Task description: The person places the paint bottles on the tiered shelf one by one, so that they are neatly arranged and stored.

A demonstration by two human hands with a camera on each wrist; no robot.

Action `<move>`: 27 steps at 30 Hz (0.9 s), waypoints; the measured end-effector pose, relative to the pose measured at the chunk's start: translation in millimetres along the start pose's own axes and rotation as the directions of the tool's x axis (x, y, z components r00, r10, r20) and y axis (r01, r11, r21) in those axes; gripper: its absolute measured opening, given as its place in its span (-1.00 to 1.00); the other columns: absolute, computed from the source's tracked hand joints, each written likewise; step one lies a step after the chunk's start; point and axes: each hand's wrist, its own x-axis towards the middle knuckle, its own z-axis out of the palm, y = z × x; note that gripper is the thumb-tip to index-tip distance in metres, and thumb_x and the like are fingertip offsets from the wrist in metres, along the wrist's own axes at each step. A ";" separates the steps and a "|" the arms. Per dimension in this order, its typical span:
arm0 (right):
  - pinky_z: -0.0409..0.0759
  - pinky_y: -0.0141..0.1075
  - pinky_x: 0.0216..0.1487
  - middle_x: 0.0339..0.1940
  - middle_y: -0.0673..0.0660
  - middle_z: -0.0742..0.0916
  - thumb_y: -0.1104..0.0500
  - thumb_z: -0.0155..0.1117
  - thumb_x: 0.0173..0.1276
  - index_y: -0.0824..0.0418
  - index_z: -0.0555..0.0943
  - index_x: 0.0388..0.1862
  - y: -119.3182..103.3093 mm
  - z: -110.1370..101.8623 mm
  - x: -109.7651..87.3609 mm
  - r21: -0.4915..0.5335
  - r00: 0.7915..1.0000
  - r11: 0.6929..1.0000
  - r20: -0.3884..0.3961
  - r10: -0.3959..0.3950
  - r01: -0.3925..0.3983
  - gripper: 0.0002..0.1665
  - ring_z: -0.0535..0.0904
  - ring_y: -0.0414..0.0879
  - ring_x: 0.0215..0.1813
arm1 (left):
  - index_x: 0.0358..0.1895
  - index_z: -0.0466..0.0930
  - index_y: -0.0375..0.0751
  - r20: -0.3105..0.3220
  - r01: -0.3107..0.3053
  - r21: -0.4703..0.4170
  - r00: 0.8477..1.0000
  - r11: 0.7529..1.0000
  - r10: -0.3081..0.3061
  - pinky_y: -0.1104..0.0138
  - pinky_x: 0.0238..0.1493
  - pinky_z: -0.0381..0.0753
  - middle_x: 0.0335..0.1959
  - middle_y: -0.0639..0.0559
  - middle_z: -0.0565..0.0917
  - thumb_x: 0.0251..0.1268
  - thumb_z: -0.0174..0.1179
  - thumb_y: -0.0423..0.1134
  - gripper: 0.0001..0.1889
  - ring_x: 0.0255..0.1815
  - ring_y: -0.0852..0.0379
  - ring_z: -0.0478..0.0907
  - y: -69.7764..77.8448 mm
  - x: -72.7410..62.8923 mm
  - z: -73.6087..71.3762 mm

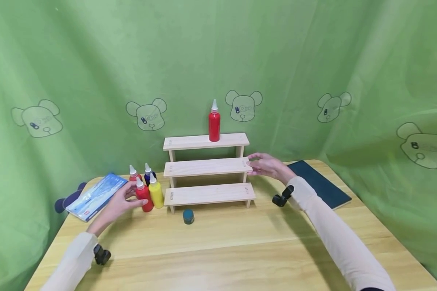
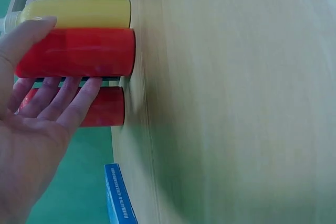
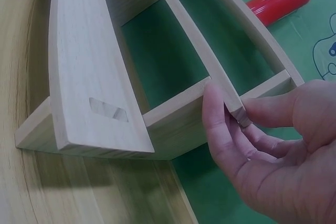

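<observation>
My left grip is pinching the front red bottle, thumb on one side and fingertips on the other; the bottle sits upright right between them. I can't tell whether its base rests on the counter. Just beside it, on the side away from my palm, is the yellow bottle; the rear red bottle and the dark blue bottle are behind. The blue box lies near my left wrist.

My right grip has the right end of the middle step of the wooden stand between thumb and fingers, well apart from the held bottle. Another red bottle stands on the top step, and a teal-lidded jar is in front of the lowest one.
</observation>
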 end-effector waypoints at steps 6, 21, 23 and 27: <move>0.67 -0.14 0.33 -0.07 0.17 0.63 0.39 0.01 0.62 0.50 0.05 0.59 -0.9 1.1 -2.4 -0.033 1.000 0.999 -0.016 -0.004 0.004 -0.32 0.69 -0.14 -0.17 | 0.40 0.34 -0.43 -0.017 0.031 -0.002 0.999 1.000 -0.031 -0.13 0.38 0.57 0.32 -0.42 0.53 0.38 0.41 -0.29 -0.36 0.35 -0.39 0.52 3.0 -3.2 0.1; 0.76 -0.27 0.13 -0.09 0.18 0.61 0.42 0.01 0.60 0.51 0.03 0.59 0.6 1.0 -1.8 -0.001 1.000 1.000 -0.013 -0.007 0.007 -0.31 0.67 -0.12 -0.20 | 0.51 0.33 -0.23 -0.157 0.041 0.034 0.987 0.999 -0.036 0.44 0.13 0.59 0.35 -0.28 0.55 0.48 0.33 -0.02 -0.32 0.36 -0.27 0.53 36.6 -8.9 -20.3; 0.75 -0.25 0.18 -0.07 0.19 0.61 0.42 0.01 0.60 0.50 0.03 0.59 0.9 1.0 -1.5 0.008 1.000 1.000 -0.007 -0.008 0.008 -0.31 0.66 -0.12 -0.18 | 0.52 0.33 -0.21 -0.178 0.028 0.038 0.984 0.999 -0.021 0.45 0.09 0.60 0.35 -0.28 0.55 0.48 0.33 -0.02 -0.32 0.33 -0.27 0.54 44.3 -7.9 -22.7; 0.76 -0.27 0.15 -0.05 0.20 0.59 0.42 0.02 0.60 0.49 0.03 0.59 1.6 1.4 -0.8 0.013 1.000 1.000 -0.003 -0.004 0.004 -0.30 0.65 -0.11 -0.17 | 0.50 0.38 -0.16 -0.224 -0.005 0.061 0.974 0.998 0.018 0.46 0.03 0.62 0.32 -0.22 0.58 0.47 0.34 -0.02 -0.35 0.21 0.05 0.59 59.4 -4.4 -27.2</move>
